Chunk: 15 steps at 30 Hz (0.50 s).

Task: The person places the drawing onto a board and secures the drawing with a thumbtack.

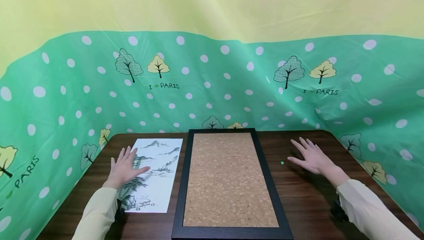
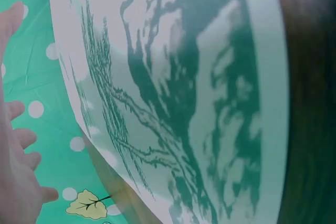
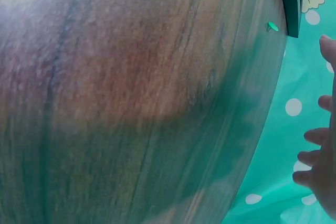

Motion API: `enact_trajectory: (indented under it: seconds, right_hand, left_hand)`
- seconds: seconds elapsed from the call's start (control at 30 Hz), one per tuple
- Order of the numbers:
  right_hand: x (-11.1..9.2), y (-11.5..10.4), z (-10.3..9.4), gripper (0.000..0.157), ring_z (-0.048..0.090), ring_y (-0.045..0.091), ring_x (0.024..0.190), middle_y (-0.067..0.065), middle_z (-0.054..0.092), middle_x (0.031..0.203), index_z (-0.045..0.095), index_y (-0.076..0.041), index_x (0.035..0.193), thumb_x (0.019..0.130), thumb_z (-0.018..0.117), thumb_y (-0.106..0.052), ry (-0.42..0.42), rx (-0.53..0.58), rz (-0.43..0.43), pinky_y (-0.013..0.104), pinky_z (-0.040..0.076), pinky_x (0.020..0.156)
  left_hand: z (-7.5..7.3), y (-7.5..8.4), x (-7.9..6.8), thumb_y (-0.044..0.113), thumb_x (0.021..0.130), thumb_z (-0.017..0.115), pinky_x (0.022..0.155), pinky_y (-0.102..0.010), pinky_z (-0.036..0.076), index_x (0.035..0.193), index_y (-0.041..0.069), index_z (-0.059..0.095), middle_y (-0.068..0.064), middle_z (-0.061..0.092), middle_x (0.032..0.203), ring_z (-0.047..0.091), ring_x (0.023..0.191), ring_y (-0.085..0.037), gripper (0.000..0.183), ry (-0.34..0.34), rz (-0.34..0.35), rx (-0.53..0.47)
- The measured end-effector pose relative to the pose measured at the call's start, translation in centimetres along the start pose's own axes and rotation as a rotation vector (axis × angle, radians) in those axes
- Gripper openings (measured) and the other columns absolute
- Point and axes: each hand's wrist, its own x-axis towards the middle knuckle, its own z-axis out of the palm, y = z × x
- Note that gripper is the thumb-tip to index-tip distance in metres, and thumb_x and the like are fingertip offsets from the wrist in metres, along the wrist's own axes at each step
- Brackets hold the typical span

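A framed cork board (image 1: 230, 181) with a black border lies in the middle of the table. To its left is a white sheet of paper (image 1: 162, 184) printed with an ink landscape of mountains and trees. My left hand (image 1: 123, 169), fingers spread, is over the sheet's left side; whether it touches the paper I cannot tell. A small green thumbtack (image 3: 272, 26) lies on the table right of the board. Just right of that tack, my right hand (image 1: 313, 158) is held with fingers extended and nothing in it.
The dark wood-grain table (image 1: 308, 203) has rounded far corners. Behind it and at both sides hangs a green and yellow cloth (image 1: 228, 81) with white dots and printed trees. Dark bands show at both wrists.
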Motion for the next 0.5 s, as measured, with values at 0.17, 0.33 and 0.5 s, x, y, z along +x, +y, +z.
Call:
enact_trajectory:
  seconds: [0.17,0.33,0.5]
  right_hand:
    - [-0.1,0.0,-0.1,0.081,0.023,0.054,0.122,0.036,0.025,0.137,0.031,0.003,0.138,0.085,0.049,-0.056,0.016,-0.011,-0.032,0.062,0.021,0.097]
    - [-0.3,0.0,0.0,0.079,0.027,0.053,0.12,0.035,0.028,0.136,0.033,0.004,0.137,0.085,0.051,-0.053,0.036,0.005,-0.043,0.063,0.027,0.092]
    - [-0.4,0.1,0.2,0.073,0.033,0.052,0.116,0.035,0.034,0.131,0.034,0.005,0.135,0.087,0.054,-0.045,0.049,0.072,-0.039,0.062,0.032,0.088]
  left_hand:
    - [-0.2,-0.3,-0.1,0.066,0.073,0.056,0.094,-0.07,0.01,0.139,-0.004,0.026,-0.035,0.02,0.14,0.013,0.127,-0.053,0.102,0.013,-0.008,-0.018]
    - [-0.7,-0.5,-0.4,0.064,0.074,0.057,0.096,-0.066,0.017,0.138,-0.008,0.025,-0.036,0.023,0.137,0.019,0.124,-0.054,0.102,0.007,-0.014,-0.031]
    - [-1.2,-0.9,-0.7,0.064,0.074,0.057,0.094,-0.065,0.023,0.138,-0.011,0.018,-0.038,0.022,0.137,0.02,0.122,-0.055,0.106,-0.038,-0.062,-0.091]
